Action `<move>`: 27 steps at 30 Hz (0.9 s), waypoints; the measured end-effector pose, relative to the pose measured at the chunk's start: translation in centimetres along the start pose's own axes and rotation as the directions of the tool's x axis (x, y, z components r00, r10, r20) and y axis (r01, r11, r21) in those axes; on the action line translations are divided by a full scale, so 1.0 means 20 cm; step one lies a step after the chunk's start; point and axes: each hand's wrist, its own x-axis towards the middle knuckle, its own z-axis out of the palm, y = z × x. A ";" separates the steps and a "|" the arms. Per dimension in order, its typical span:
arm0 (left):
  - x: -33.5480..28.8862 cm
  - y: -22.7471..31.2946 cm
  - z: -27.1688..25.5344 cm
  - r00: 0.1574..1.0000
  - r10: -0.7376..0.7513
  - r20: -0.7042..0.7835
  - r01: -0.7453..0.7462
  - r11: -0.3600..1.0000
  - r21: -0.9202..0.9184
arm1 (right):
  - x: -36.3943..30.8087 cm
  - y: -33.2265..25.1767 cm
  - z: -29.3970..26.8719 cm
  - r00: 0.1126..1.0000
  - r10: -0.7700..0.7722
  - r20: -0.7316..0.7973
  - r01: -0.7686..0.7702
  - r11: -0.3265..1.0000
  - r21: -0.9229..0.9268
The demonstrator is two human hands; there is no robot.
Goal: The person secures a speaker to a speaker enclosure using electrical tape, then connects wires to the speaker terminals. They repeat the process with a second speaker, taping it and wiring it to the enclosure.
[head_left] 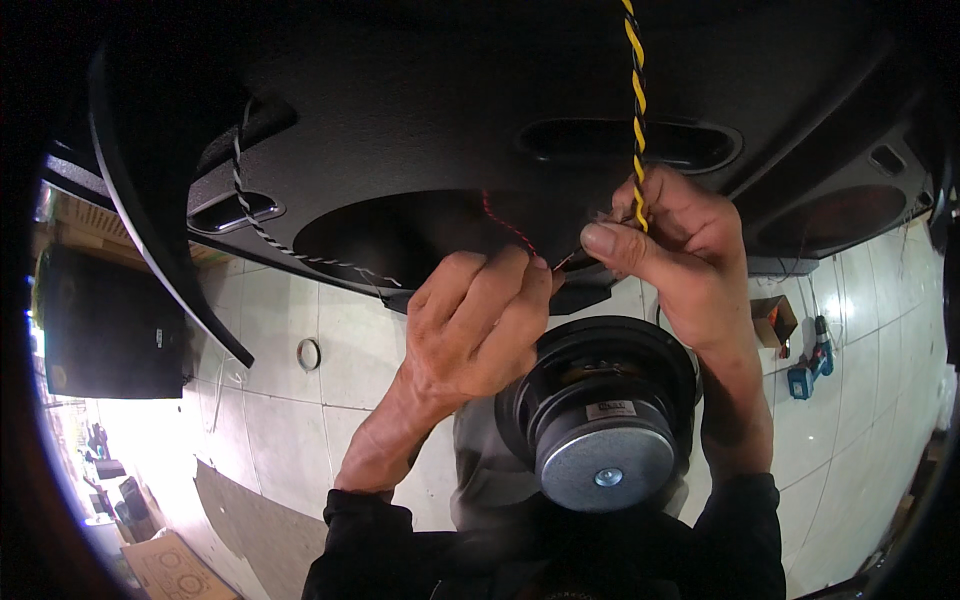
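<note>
Between my fingertips, in front of a large black speaker cabinet (pixel 400 120), run thin wires. My left hand (pixel 475 330) is closed in a pinch on the end of a red and black twisted wire (pixel 505 225) that comes out of the cabinet's round opening (pixel 390 230). To its right my right hand (pixel 680 245) pinches the lower end of a yellow and black twisted wire (pixel 638 95) hanging from above. Bare copper strands show between the two hands. Below them, a round speaker driver (pixel 605 440) rests at my lap with its silver magnet outward.
A grey and black twisted wire (pixel 243 190) hangs from another opening at left. On the tiled floor are a tape roll (pixel 308 354), a cordless drill (pixel 812 365) and a small open box (pixel 773 322). A black cabinet (pixel 110 320) stands at left, a cardboard box (pixel 175 568) lower left.
</note>
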 end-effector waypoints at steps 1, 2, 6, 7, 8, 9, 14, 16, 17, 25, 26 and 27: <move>0.00 0.00 0.00 0.994 -0.110 0.003 0.110 0.988 -0.108 | 0.00 0.00 0.00 1.000 -0.019 -0.009 0.019 1.000 0.017; 0.00 -0.01 0.00 0.981 -0.192 0.031 0.195 0.959 -0.207 | 0.00 0.01 0.01 0.999 -0.030 -0.021 0.031 0.998 0.053; -0.01 0.00 -0.04 0.566 -0.564 0.602 0.699 -0.058 -0.712 | 0.01 0.02 0.04 0.997 -0.069 -0.044 0.075 0.984 0.164; -0.01 0.01 -0.06 0.497 -0.541 0.679 0.709 -0.198 -0.677 | 0.02 0.02 0.04 0.996 -0.077 -0.040 0.083 0.979 0.184; -0.01 0.02 -0.06 0.519 -0.516 0.681 0.697 -0.206 -0.687 | 0.02 0.01 0.04 0.999 -0.031 -0.023 0.034 0.991 0.132; 0.00 0.02 -0.06 0.528 -0.493 0.691 0.697 -0.214 -0.685 | 0.01 0.00 0.04 1.000 0.014 -0.010 -0.013 0.997 0.078; 0.01 -0.01 -0.04 0.675 -0.540 0.502 0.713 0.306 -0.631 | 0.01 -0.05 -0.01 0.991 -0.081 0.109 0.073 0.995 0.072; 0.01 -0.02 -0.02 0.579 -0.546 0.605 0.761 0.096 -0.642 | 0.03 -0.05 -0.02 0.981 -0.093 0.168 0.045 0.962 0.269; 0.00 -0.02 -0.01 0.531 -0.543 0.651 0.771 -0.009 -0.637 | 0.04 -0.04 -0.02 0.979 -0.085 0.186 0.036 0.967 0.252; -0.03 0.10 -0.13 0.647 -0.647 0.404 0.740 0.403 -0.539 | 0.07 0.03 0.06 0.961 -0.264 0.079 0.253 0.958 0.133; -0.03 0.11 -0.13 0.694 -0.598 0.401 0.690 0.392 -0.609 | 0.07 0.04 0.07 0.960 -0.274 0.056 0.266 0.956 0.123; -0.03 0.13 -0.13 0.639 -0.612 0.466 0.738 0.319 -0.594 | 0.06 0.03 0.07 0.968 -0.247 0.046 0.242 0.965 0.098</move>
